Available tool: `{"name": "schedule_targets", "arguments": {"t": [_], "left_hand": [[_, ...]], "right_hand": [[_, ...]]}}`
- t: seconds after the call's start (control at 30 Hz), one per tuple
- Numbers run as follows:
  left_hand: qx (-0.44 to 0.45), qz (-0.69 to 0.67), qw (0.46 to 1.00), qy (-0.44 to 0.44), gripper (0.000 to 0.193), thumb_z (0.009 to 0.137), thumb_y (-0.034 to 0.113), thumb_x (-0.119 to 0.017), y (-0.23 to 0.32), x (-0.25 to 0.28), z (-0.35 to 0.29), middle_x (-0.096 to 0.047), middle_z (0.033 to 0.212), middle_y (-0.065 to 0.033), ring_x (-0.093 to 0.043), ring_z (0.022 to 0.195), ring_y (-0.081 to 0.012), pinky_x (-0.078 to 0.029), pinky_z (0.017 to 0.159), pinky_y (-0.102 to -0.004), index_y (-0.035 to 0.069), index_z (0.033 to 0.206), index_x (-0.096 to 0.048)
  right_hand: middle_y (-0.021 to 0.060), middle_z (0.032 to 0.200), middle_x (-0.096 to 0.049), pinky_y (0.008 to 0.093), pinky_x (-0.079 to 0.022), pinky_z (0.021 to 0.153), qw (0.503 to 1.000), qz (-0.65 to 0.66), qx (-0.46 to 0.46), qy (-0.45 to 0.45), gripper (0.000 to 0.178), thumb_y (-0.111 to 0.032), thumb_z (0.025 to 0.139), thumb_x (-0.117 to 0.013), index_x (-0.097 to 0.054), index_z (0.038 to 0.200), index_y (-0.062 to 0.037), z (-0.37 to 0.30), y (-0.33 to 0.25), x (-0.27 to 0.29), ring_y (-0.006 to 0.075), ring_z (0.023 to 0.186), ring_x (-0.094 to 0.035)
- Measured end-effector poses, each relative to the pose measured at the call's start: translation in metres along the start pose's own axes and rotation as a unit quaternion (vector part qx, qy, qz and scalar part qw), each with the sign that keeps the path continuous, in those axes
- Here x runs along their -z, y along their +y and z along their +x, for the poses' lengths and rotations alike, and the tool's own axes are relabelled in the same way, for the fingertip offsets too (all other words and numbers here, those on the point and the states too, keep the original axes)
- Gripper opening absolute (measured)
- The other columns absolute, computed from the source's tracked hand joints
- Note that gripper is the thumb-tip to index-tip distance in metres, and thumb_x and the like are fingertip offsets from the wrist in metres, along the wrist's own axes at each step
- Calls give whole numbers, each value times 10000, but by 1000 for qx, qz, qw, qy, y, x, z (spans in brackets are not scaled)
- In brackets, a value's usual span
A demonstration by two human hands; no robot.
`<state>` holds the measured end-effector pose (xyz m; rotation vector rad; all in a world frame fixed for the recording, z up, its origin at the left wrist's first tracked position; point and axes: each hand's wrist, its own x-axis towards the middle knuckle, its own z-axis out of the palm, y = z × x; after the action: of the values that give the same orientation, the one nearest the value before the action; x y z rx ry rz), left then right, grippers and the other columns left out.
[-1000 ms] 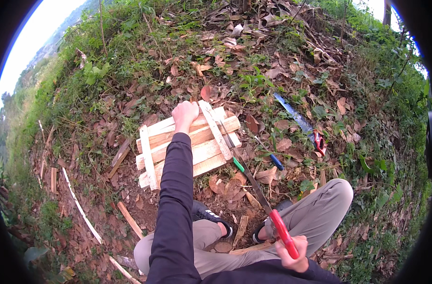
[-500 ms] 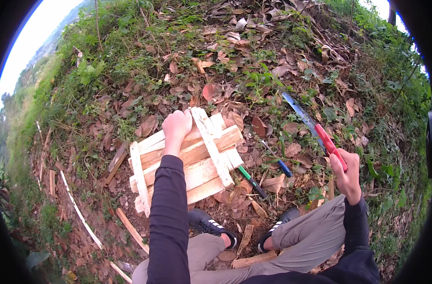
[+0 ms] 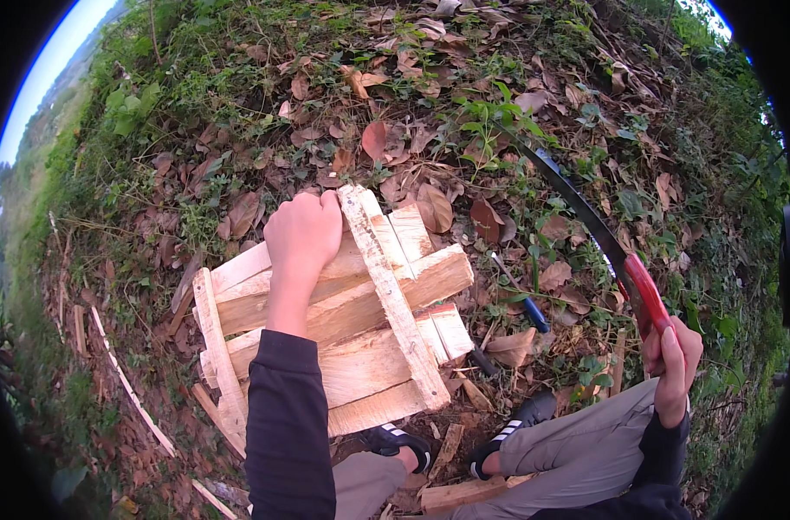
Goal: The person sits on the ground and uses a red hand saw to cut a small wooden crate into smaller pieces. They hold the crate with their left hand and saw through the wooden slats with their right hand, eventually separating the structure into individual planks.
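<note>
**A long blade up high, a bare hand down low**

The person is crouched on a leafy slope. The left hand point(image 3: 302, 232) is curled over the top edge of a small wooden panel point(image 3: 343, 321) made of pale slats nailed together. The fingers are closed on the wood and hold it leaning up off the ground, just in front of the person's black shoes point(image 3: 399, 440).

The right hand point(image 3: 675, 368) is out to the side, well away from the panel. Its fingers are wrapped tight round the red handle of a long curved blade point(image 3: 577, 208). The blade points up and away over the dry leaves point(image 3: 395, 147).

Here is what worries me. If that blade swings down at the wood, the left hand sits right on the edge it might hit. A small miss could cut the fingers. The slats look thin and dry, so one could split and jump, or the whole panel could twist out of the hand. I think there may be nails in the cross pieces, and a blade could bounce off one.

The ground slopes and is covered in loose leaves, so a foot could slip. A dark tool with a blue handle point(image 3: 518, 293) lies near the shoes, easy to step on.
</note>
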<state>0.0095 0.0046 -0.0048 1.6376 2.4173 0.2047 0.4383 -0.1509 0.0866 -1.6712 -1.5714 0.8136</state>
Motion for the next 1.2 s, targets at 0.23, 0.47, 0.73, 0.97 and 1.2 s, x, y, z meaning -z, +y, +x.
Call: {"name": "schedule_targets", "arguments": {"t": [0.23,0.47,0.73,0.97,1.2], "left_hand": [[-2,-1,1000,1,518,967,354,-414,9,2,-6,-710,906,-279,-686,909,-447,-513,880,-503,-35,871,-743],[8,3,1000,10,511,959,365,-423,10,-4,2,-721,956,-266,-692,949,-429,-520,897,-492,-25,910,-751],[-1,-17,1000,25,508,943,351,-412,-2,1,0,-724,927,-261,-703,928,-415,-537,865,-486,-18,899,-759],[-7,-30,999,41,516,958,356,-399,1,-1,-8,-725,952,-260,-702,941,-415,-533,873,-486,-14,932,-758],[-27,-34,997,69,496,946,342,-415,9,-3,-14,-732,915,-240,-716,894,-399,-545,840,-472,-3,894,-767]], "right_hand": [[7,601,-544,231,-266,435,993,64,-86,-48,429,-355,1024,-448,-547,756,-34,-1,-4,7,47,466,-408],[-49,527,-370,231,-317,402,945,300,-104,-72,297,-218,1009,-550,-460,775,-61,-13,-1,16,62,391,-356],[-41,482,-346,254,-303,383,876,482,-9,-30,333,-187,1020,-525,-419,722,-86,-86,17,-31,85,356,-317],[-28,534,-507,242,-330,425,959,284,10,-1,260,-25,883,-634,-517,651,-37,-113,-47,-83,48,440,-449],[-24,503,-418,287,-294,447,977,203,57,-42,215,-81,891,-664,-584,700,-22,-94,-59,-131,60,438,-387]]}}
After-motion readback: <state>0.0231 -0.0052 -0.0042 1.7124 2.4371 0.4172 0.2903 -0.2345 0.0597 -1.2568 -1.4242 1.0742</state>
